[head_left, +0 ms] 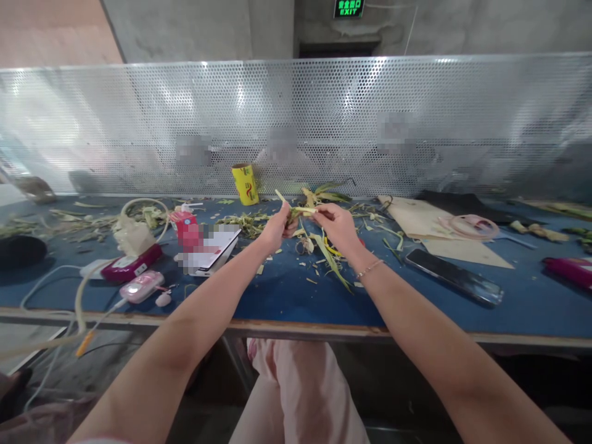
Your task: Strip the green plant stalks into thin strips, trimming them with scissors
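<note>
Both my hands are raised over the middle of the blue table (pixel 287 296). My left hand (pixel 279 226) is closed around a pale green plant stalk, one tip of which sticks up above the thumb. The fingers of my right hand (pixel 337 226) pinch the end of a whitish stalk piece (pixel 305 210) that spans the gap between the hands. Whether the two pieces are one stalk, I cannot tell. Below and between them lie long green leaf strips (pixel 333 262), plant scraps and something yellow, partly hidden by my right hand.
A yellow can-shaped container (pixel 245 185) stands by the perforated metal screen (pixel 296 105). To the left are a red packet (pixel 185 227), a phone-like slab (pixel 217 250), a pink device (pixel 141 287) and cables. On the right lie a dark phone (pixel 453 277) and brown paper (pixel 411 219).
</note>
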The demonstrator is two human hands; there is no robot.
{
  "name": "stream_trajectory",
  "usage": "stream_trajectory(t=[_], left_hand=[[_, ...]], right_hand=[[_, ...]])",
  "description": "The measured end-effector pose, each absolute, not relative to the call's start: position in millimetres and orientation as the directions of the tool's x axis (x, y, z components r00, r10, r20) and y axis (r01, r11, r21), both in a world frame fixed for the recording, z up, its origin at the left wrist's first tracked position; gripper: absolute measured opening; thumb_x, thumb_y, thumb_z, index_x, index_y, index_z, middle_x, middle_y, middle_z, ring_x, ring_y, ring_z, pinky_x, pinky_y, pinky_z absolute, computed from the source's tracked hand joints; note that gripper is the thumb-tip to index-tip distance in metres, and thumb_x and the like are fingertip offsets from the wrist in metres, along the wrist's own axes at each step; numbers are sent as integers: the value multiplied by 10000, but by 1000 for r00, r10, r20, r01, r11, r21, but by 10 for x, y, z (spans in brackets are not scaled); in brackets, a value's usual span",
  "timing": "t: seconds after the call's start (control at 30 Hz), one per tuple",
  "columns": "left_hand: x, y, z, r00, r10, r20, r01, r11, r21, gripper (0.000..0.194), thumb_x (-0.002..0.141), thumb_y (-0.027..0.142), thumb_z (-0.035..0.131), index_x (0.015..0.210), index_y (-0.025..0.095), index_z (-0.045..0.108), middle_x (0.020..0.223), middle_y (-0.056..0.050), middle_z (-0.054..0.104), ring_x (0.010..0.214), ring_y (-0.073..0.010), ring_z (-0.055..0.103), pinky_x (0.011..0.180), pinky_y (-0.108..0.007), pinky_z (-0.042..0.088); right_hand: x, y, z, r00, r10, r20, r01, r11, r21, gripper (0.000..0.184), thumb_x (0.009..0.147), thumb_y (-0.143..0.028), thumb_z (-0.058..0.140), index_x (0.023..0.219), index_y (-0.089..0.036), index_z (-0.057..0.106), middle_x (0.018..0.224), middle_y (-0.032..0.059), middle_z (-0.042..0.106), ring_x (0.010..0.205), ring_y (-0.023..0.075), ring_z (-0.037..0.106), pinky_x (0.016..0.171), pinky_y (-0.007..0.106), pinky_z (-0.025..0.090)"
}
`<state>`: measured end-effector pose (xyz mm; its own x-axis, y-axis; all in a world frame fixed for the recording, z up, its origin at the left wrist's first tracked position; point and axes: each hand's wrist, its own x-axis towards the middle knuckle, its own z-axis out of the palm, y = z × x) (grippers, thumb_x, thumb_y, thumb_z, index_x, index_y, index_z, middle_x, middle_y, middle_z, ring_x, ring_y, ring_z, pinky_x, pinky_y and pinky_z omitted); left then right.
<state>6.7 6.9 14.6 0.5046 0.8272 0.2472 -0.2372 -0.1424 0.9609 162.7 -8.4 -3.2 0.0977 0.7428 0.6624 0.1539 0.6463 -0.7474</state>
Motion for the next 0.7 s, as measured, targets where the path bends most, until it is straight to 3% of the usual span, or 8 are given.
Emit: stream_trajectory(t=[0.23,0.43,0.57,0.7], left_hand=[[28,72,146,554,807,204,-178,-125,976,521,840,608,274,555,174,321,421,67,204,358,-37,118,379,-212,94],[-25,81,77,628,746,220,-226,-96,970,389,817,533,443,676,171,420,461,85,214,368,-34,134,389,-192,105],[-21,100,36,576,743,340,-191,-282,940,357,802,515,481,739,163,479,487,73,288,397,-39,224,403,-187,168],[-6,146,24,486,721,494,60,-591,804,342,794,474,492,769,140,562,578,18,504,532,-76,442,547,-213,365]], right_hand=[[1649,-173,56,144,733,665,187,640,-745,142,698,-317,653,780,-202,664,813,47,688,787,205,653,802,401,516],[1645,-202,78,169,691,703,192,676,-711,191,697,-356,653,802,-198,663,841,46,689,806,202,655,807,393,516],[1637,-231,99,171,687,706,190,680,-708,160,703,-332,646,793,-200,658,822,43,688,781,195,656,783,385,521],[1652,-261,130,179,688,703,254,658,-709,120,697,-284,639,764,-189,669,777,44,689,737,187,647,734,363,519]])
